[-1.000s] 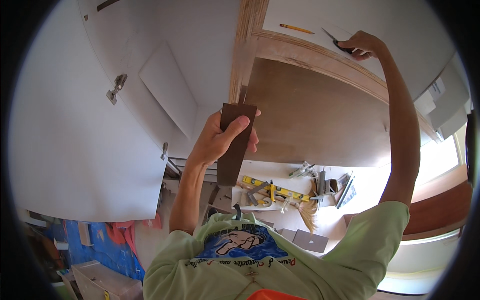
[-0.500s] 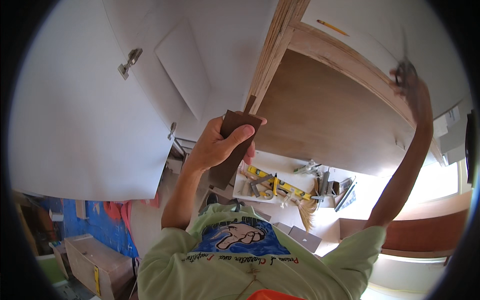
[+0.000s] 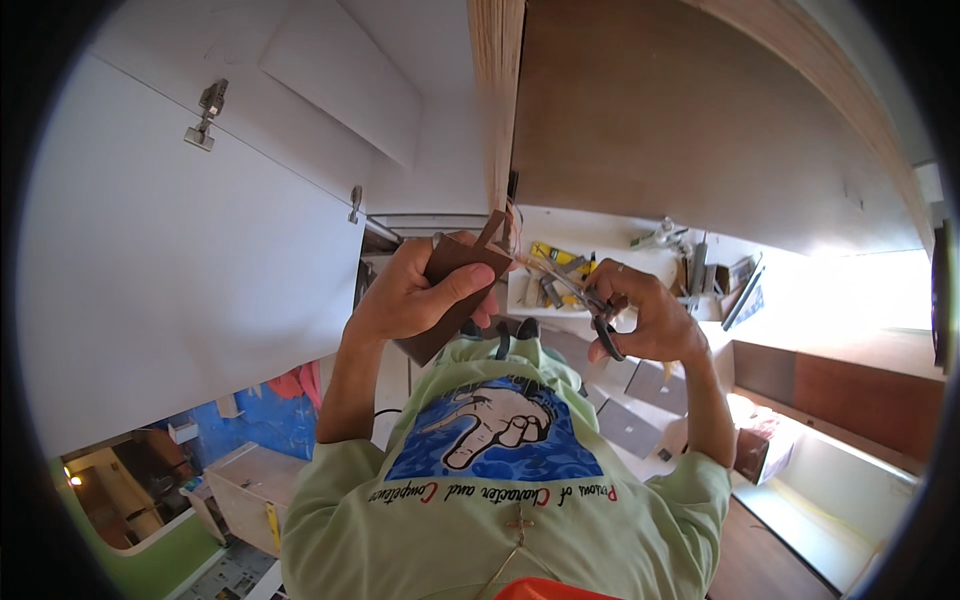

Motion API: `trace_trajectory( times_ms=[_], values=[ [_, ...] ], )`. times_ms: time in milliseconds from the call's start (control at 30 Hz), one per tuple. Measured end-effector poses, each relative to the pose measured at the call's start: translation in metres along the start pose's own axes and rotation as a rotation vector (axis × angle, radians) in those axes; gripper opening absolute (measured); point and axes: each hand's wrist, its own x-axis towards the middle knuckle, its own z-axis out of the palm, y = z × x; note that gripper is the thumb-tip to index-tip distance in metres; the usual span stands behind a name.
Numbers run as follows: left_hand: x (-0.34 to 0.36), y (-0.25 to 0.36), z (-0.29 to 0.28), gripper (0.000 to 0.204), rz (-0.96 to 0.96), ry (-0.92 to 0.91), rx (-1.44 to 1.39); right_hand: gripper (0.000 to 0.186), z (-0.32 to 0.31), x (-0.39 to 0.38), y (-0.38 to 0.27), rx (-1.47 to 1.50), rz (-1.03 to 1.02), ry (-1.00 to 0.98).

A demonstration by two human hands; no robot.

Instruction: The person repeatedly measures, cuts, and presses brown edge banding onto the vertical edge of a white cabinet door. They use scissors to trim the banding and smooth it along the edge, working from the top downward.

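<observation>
My left hand (image 3: 400, 297) is closed around a flat brown sheet (image 3: 425, 345), its thumb pressed on the face. A narrow brown strip (image 3: 490, 230) sticks up from the sheet's upper end; I cannot tell whether it is joined or a separate piece. Looped in the black handles of a pair of scissors (image 3: 607, 340) are the fingers of my right hand (image 3: 652, 315). The metal blades point left, toward the sheet's upper right corner. Whether they touch it cannot be made out.
White cabinet doors with metal hinges (image 3: 208, 115) stand at the left. A brown panel (image 3: 690, 110) with a wooden edge (image 3: 495, 90) spans the upper right. Beyond my hands, a white surface (image 3: 590, 222) bears a yellow level (image 3: 552, 253) and other tools. A box (image 3: 262, 490) sits lower left.
My right hand has come down from the upper right with the scissors, close to my left hand. The left hand keeps its hold on the brown sheet. The whole view has shifted.
</observation>
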Motion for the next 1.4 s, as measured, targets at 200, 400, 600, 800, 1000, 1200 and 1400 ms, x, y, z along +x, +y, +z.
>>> trace_trajectory(
  times_ms=[200, 400, 600, 800, 1000, 1200, 1400],
  values=[
    [-0.006, -0.019, 0.007, 0.024, 0.012, -0.035, -0.001, 0.048, -0.002, 0.011, -0.007, -0.249, 0.030, -0.062],
    [-0.011, -0.028, 0.009, 0.020, 0.057, -0.077, 0.061, 0.046, -0.003, 0.020, -0.013, -0.292, 0.024, -0.116],
    [-0.014, -0.032, 0.014, 0.018, 0.064, -0.075, 0.041, 0.046, -0.001, 0.022, -0.014, -0.301, -0.001, -0.142],
    [-0.012, -0.033, 0.018, 0.022, 0.052, -0.083, 0.045, 0.048, -0.001, 0.018, -0.017, -0.286, 0.043, -0.136],
    [-0.008, -0.035, 0.022, 0.021, 0.048, -0.064, 0.008, 0.052, -0.003, 0.014, -0.023, -0.375, 0.060, -0.120],
    [-0.005, -0.037, 0.024, 0.021, 0.053, -0.066, -0.011, 0.049, -0.006, 0.012, -0.029, -0.402, 0.114, -0.133],
    [-0.001, -0.040, 0.020, 0.021, 0.063, -0.079, 0.034, 0.045, -0.006, 0.015, -0.025, -0.380, 0.064, -0.120]
  ],
)
